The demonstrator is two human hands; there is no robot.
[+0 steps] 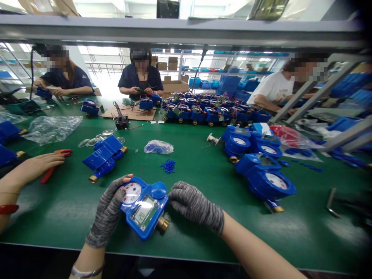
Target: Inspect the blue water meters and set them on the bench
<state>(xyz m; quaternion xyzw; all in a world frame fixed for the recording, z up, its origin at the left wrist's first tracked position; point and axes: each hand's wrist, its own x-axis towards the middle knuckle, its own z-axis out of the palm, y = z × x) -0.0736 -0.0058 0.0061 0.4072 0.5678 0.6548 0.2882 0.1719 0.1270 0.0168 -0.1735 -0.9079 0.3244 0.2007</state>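
Observation:
Both my hands wear grey knit gloves and hold a blue water meter [144,209] just above the green table [203,217], near its front edge. My left hand [108,209] grips the meter's left side, the bare thumb tip resting by the round dial. My right hand [195,204] is closed on the meter's right edge beside the round blue cap. The meter shows a small LCD screen and a brass fitting at its lower right.
Another person's bare hand [35,166] rests at the left by red-handled pliers [55,164]. A blue meter [105,157] with its lid open lies ahead, beside small blue parts [169,166] and a plastic bag [158,147]. Several meters [258,162] crowd the right; three people work opposite.

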